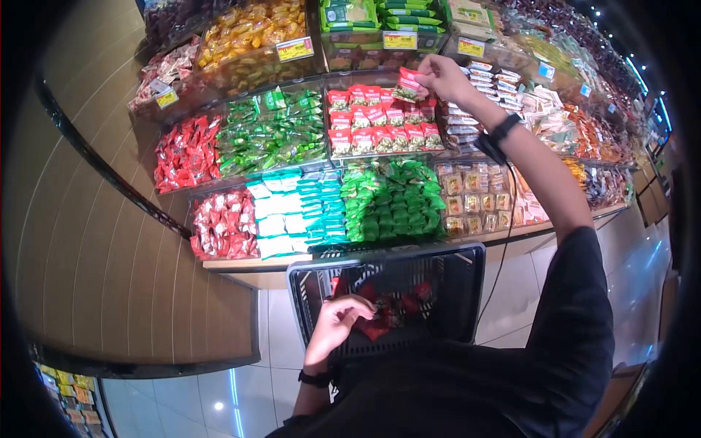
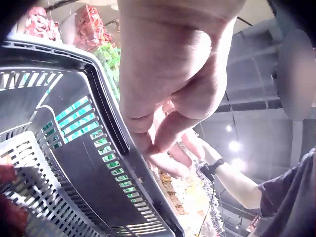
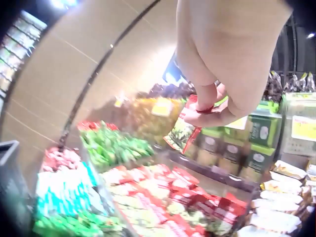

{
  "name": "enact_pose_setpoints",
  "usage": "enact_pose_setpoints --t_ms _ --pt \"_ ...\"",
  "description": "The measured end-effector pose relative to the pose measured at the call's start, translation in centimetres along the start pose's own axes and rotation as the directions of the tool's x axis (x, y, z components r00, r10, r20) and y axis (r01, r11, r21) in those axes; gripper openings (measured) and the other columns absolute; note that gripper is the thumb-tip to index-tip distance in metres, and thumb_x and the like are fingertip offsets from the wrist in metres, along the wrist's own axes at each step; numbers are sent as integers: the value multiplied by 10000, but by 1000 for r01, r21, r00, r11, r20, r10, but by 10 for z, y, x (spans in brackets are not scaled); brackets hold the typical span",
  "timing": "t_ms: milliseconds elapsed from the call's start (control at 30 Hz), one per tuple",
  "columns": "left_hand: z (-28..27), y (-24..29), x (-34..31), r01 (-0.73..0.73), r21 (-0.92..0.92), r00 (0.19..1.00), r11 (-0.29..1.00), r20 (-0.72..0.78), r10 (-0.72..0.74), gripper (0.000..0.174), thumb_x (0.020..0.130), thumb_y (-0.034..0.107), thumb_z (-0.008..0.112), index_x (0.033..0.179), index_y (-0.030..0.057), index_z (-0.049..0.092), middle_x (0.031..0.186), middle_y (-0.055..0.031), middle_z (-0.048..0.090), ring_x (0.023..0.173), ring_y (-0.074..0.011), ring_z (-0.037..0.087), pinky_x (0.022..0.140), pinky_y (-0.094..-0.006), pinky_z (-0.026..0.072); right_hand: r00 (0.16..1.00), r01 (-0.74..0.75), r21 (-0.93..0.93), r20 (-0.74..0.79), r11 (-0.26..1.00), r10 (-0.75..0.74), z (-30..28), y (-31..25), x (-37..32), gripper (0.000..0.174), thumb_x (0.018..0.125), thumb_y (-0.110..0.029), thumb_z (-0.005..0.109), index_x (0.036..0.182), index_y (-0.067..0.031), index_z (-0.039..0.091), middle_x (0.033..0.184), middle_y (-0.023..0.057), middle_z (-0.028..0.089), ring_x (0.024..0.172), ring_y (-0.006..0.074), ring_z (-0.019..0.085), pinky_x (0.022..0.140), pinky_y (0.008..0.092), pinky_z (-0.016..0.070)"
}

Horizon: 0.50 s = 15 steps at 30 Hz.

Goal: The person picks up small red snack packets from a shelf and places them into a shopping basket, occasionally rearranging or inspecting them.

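Observation:
My right hand (image 1: 447,79) pinches a small red snack packet (image 1: 409,83) by its top edge, above a bin of matching red packets (image 1: 376,115). In the right wrist view the packet (image 3: 182,127) hangs from thumb and fingers, showing a picture of green snacks on its front. My left hand (image 1: 339,321) hovers over the black shopping basket (image 1: 480,292), its fingers loosely bent and nothing in them. Several red packets (image 1: 376,330) lie inside the basket. The left wrist view shows the left hand (image 2: 173,74) beside the basket's rim (image 2: 111,118).
Around the red bin are green-wrapped snacks (image 1: 270,128), white packets (image 1: 471,120) and bright green packets (image 1: 393,201). Yellow price tags (image 1: 400,39) line the upper tier. A curved wooden wall (image 1: 95,219) stands at the left, and a cable (image 1: 504,255) hangs from my right wrist.

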<state>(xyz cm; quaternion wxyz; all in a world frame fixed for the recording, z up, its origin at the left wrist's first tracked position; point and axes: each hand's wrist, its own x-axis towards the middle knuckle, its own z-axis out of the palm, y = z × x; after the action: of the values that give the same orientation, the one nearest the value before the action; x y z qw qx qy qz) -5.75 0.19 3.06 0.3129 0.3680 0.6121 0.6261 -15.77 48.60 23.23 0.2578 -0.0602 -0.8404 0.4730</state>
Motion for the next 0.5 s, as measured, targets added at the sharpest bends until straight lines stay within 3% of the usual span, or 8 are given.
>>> enact_pose_setpoints --t_ms 33,167,200,333,400,500 --pt "2 -2 -2 8 -36 1000 999 -22 -9 221 886 -185 535 902 -44 705 984 -115 746 919 -174 698 817 -283 545 999 -1 -122 41 993 6 -6 17 24 92 959 -9 671 990 34 596 799 93 682 652 136 678 593 270 554" --pt "-9 -12 -7 46 -70 999 996 -23 -48 206 926 -137 540 955 -44 722 994 -117 750 938 -186 707 860 -297 546 989 -136 -135 -68 982 128 3 67 78 68 959 -7 668 974 30 613 784 90 683 675 155 672 616 303 545" --pt "-11 -10 -9 63 -44 997 997 -31 -65 213 939 -128 531 964 -42 724 990 -113 752 947 -187 708 863 -296 545 984 -138 -70 -121 988 129 6 80 87 42 919 34 670 913 42 630 773 105 679 643 176 682 575 316 554" --pt "-21 -21 -8 18 -21 998 1000 -55 -19 219 956 -110 525 1002 -41 727 1015 -115 747 946 -177 709 854 -289 548 987 -151 -95 -78 984 144 14 95 104 127 873 138 549 882 41 631 745 116 658 626 197 679 572 330 555" --pt "-24 -26 -7 6 -8 998 1000 -65 -7 219 969 -95 521 1019 -41 727 1024 -117 744 947 -175 709 851 -287 549 974 -222 -172 12 960 228 18 99 104 198 863 187 477 909 49 610 765 134 668 626 199 661 595 314 547" --pt "-26 -34 -7 62 -60 995 996 -75 -67 221 999 -57 507 1046 -42 723 1039 -113 740 922 -167 708 831 -284 551 964 -252 -164 39 954 262 24 107 107 170 883 169 495 907 44 608 765 126 670 622 186 658 590 308 540"
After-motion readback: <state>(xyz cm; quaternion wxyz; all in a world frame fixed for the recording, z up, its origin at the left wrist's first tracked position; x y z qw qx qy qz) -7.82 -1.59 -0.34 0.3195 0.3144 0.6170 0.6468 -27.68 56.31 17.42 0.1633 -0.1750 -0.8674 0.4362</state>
